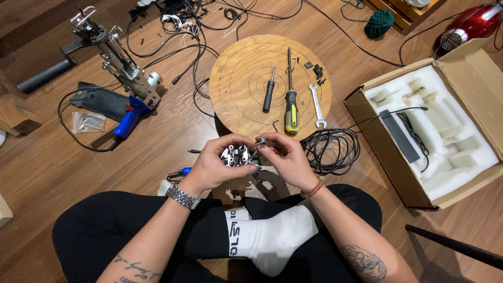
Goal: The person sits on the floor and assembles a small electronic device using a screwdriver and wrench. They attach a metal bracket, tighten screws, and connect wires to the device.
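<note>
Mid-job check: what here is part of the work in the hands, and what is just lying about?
In hand:
left hand holds metal assembly
right hand pinches small metal part
tools on round board: yellow screwdriver, black driver, wrench

Lying about:
blue-handled machine
cable coil
foam-lined box
green yarn
red appliance

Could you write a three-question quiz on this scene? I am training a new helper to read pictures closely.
1. True or false: the left hand holds the small metal part.
2. Which tool lies between the other two on the round wooden board? A) black screwdriver B) yellow-handled screwdriver C) wrench
3. What lies in the cardboard box?

Key:
1. True; the right hand works at its right end.
2. B.
3. White foam, with a flat black bar and a black cable in it.
</note>
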